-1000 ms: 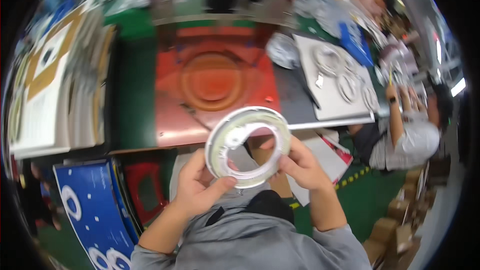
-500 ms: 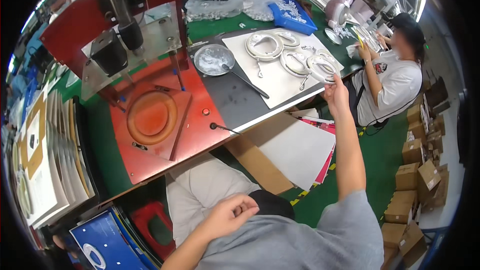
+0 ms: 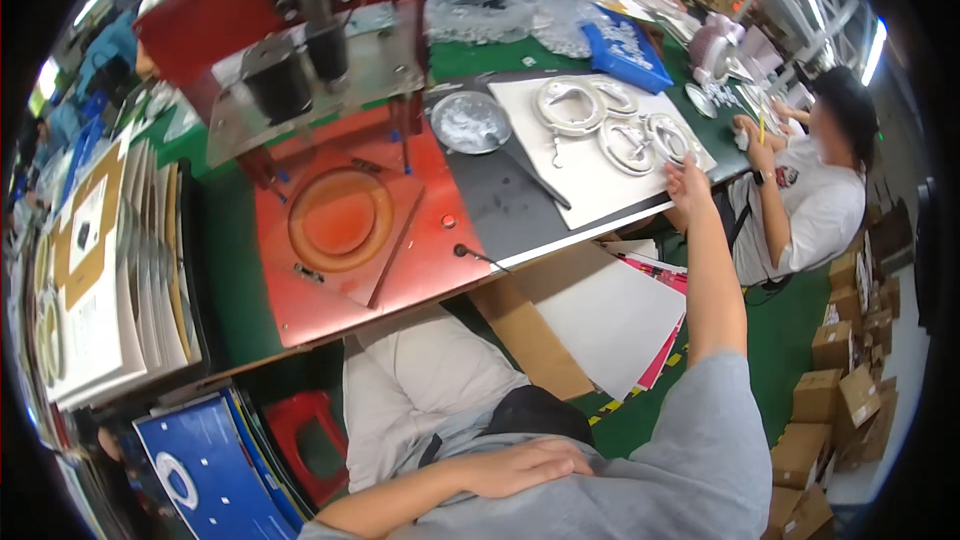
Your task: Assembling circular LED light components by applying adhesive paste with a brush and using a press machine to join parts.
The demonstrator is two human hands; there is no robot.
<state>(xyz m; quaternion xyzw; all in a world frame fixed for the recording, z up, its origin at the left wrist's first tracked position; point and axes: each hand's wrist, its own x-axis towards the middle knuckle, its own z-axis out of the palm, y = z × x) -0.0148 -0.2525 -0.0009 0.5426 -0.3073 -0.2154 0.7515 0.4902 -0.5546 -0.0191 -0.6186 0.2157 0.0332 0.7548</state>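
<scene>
My right hand (image 3: 688, 188) reaches out over the front edge of the table. Its fingers close on the near rim of a white ring-shaped part (image 3: 671, 139); the fingertips are partly hidden. This ring lies at the right end of a group on a white board, among them a second white ring (image 3: 627, 147) and a larger ring (image 3: 569, 106) further back, with small tags or clips hanging from some. My left hand (image 3: 527, 465) rests flat on the front of my grey shirt, fingers stretched out, holding nothing.
A red press (image 3: 440, 270) with a round orange mould (image 3: 341, 219) stands left. Beside the rings are a metal bowl (image 3: 471, 123) of white material and a dark stick (image 3: 543, 183). Behind sits a blue tray (image 3: 627, 52). A co-worker (image 3: 800, 200) sits right; stacked boards (image 3: 110, 290) stand left.
My left hand has gone from half curled to lying flat on my shirt. My right hand stays at the same ring, which now sits closer to its neighbour. The view has shifted left.
</scene>
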